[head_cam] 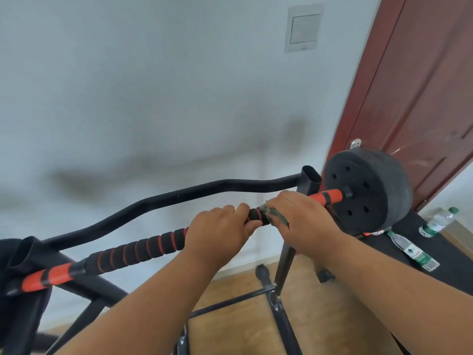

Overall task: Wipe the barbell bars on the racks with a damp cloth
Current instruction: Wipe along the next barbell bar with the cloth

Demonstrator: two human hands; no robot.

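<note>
I had the barbell bar (133, 252) lying across the black rack (311, 181), a plate (368, 193) on its right end. My left hand (217, 231) was curled round the foam grip to steady it, and my right hand (299, 216) clenched the green cloth (275, 216) around the bar just beside it. I judged the bar heavy and stiff, the foam soft and grippy, the cloth limp, best bunched in the palm.

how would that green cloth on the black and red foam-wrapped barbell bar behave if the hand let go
The green cloth looks floppy: it bunches under the right hand and wraps the foam-wrapped barbell bar. It is probably light. Released, it would likely sag or slide off rather than stay put.
</note>
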